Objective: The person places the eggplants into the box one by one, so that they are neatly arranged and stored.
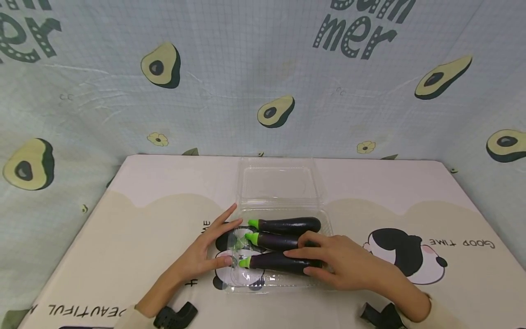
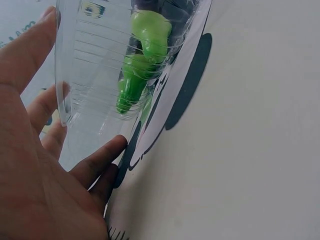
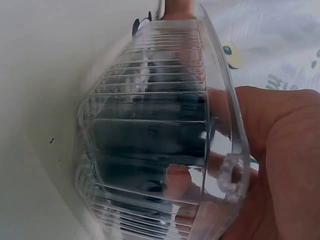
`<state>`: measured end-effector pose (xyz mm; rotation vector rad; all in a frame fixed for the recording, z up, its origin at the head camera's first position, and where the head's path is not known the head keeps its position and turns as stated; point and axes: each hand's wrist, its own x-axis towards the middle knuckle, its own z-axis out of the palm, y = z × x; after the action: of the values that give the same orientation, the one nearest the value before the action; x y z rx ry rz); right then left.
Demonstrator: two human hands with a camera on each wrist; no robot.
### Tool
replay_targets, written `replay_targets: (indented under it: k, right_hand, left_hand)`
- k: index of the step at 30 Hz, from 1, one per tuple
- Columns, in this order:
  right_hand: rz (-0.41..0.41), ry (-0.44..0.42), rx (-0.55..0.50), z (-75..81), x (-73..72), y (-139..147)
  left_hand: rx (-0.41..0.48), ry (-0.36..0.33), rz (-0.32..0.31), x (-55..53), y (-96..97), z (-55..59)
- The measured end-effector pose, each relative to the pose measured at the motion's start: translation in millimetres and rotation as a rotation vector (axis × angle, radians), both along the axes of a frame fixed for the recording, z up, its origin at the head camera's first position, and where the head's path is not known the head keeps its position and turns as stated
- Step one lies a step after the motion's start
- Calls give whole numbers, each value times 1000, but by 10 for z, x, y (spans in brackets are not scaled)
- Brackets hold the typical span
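Observation:
A clear plastic clamshell box (image 1: pixel 283 280) holds three dark eggplants with green stem ends: a far eggplant (image 1: pixel 291 225), a middle eggplant (image 1: pixel 273 240) and a near eggplant (image 1: pixel 275 262). They lie side by side, stems to the left. My left hand (image 1: pixel 205 251) rests at the box's left side with fingers spread, fingertips right at the rim in the left wrist view. My right hand (image 1: pixel 343 262) reaches over the right rim and grips the blunt end of the near eggplant between thumb and fingers. Through the clear wall (image 3: pixel 150 135), fingertips show against the dark skins.
The box's lid (image 1: pixel 279 183) lies folded back toward the rear of the table. A pale printed tablecloth (image 1: pixel 144 256) with cartoon dogs covers the table. Behind stands a curtain (image 1: pixel 222 68) with avocado prints. Black wrist mounts (image 1: pixel 176 316) sit below both hands.

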<state>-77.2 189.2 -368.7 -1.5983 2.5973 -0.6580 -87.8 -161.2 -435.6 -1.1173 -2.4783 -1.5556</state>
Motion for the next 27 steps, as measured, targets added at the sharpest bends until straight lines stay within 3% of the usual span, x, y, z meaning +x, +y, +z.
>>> replay_targets:
  k: [7, 27]
  right_hand:
    - [-2, -24, 4, 2, 2, 6]
    - [10, 22, -6, -18, -7, 9]
  left_hand:
    - [4, 4, -5, 2, -4, -2]
    - [6, 8, -6, 1, 7, -3]
